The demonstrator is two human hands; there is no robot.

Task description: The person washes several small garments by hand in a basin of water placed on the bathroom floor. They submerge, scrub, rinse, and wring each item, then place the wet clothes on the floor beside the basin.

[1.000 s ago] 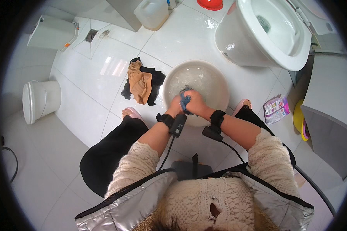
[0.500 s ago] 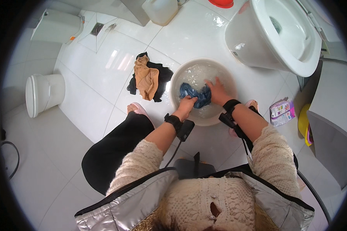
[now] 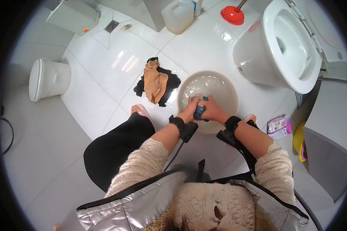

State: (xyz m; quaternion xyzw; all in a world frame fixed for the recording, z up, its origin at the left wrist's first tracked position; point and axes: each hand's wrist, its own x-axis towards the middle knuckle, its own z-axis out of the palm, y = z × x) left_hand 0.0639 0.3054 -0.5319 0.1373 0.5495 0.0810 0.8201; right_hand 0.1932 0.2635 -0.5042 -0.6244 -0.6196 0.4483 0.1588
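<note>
My left hand and right hand over the near rim of the white basin, fingers of both pinching a bunched blue cloth, mostly hidden between them, pink-purple packet on floor right of basin, pale jug cut off at top edge.

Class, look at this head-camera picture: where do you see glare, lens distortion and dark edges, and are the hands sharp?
Head view: bright glare patches lie on the glossy white floor tiles; tile joints bow toward the rim and a black fisheye border rings the picture; the left hand and right hand, squeezing a blue cloth over the basin, look reasonably sharp.
</note>
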